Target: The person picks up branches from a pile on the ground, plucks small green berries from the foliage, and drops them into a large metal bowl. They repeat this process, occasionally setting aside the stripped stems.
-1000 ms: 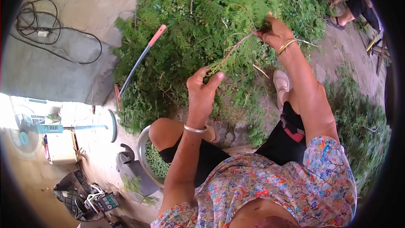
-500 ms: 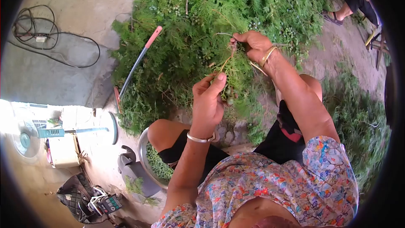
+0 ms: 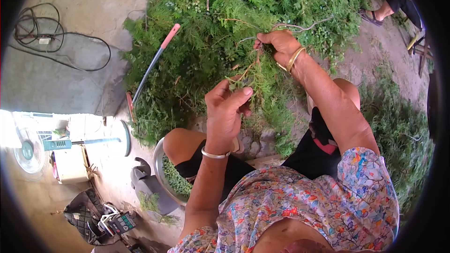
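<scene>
Right hand (image 3: 280, 45): at about 1 o'clock in the view, fingers closed tight round the woody end of a green sprig (image 3: 251, 72); a gold bangle (image 3: 294, 58) sits on the wrist.
Left hand (image 3: 226, 107): just below centre, thumb and forefinger pinched together on the lower end of the same sprig; a silver bangle (image 3: 214, 154) rings the wrist.
Sprig: runs slantwise between the two hands, from 1 o'clock down toward 7 o'clock, its feathery tip hanging beside the left thumb.
Heap of green branches (image 3: 220, 23): fills the ground from 11 o'clock to 1 o'clock, behind both hands, with small round green berries showing among the leaves.
Metal bowl (image 3: 158, 173): on the ground at 7 o'clock of the left hand, beside the person's left knee and partly hidden by it; it holds picked green berries (image 3: 174, 180).
Long-handled tool (image 3: 151, 65): pink grip and thin metal shaft, lying across the left edge of the heap at about 10 o'clock.
Black cable (image 3: 61, 42): looped on the concrete floor at 10 o'clock, well apart from the hands.
Standing fan (image 3: 28, 149): at 8 o'clock, lying sideways in the view, near a pale box.
Another person: only legs and a sandalled foot (image 3: 370, 17) show at 1 o'clock, beyond the heap.
Loose green trimmings (image 3: 398, 136): strewn on the ground at 3 o'clock, beside the person's right arm.
</scene>
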The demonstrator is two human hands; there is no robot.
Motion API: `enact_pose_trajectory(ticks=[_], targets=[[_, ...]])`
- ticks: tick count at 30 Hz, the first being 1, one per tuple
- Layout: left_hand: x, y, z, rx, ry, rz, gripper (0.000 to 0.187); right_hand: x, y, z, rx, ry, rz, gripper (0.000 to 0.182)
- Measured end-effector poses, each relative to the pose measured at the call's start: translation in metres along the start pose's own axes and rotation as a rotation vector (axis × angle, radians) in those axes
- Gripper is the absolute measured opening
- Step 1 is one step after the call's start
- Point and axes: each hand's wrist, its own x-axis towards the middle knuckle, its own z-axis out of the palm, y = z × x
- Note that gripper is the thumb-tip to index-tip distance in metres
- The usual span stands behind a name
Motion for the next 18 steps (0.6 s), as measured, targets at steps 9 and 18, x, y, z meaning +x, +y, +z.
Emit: enact_pose_trajectory(ticks=[9,18], targets=[[0.007,0.0,0.001,0.091,0.024,0.012,0.014,-0.003,-0.005,0.008,-0.013,0.113,0.022,0.008],[-0.02,-0.013,0.02,0.051,-0.048,-0.169,0.021,0.002,-0.012,0.003,0.076,0.136,-0.047,0.007]])
